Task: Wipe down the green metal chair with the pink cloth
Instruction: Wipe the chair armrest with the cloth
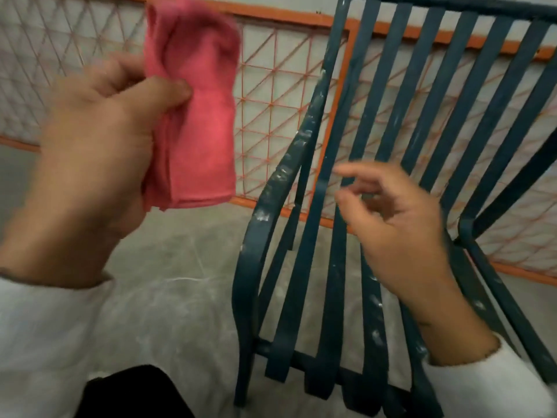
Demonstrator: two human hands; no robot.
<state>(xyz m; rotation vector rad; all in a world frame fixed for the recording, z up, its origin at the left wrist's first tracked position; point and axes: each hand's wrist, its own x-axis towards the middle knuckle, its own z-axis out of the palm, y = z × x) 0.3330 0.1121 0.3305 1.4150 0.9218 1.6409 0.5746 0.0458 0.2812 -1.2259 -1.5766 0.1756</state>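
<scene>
My left hand (99, 164) pinched the cloth (196, 116), clear of the chair (256, 236); my right hand (401, 230) hovered over its slats. Its fingers curled loosely, empty.

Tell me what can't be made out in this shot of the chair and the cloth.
Head view, green metal chair: its feet and right side are cut off by the picture's edges.
Head view, pink cloth: the top is blurred, and one edge is hidden behind the left hand gripping it.
Head view, right hand: the fingertips are blurred, so contact with the slats cannot be told.
</scene>
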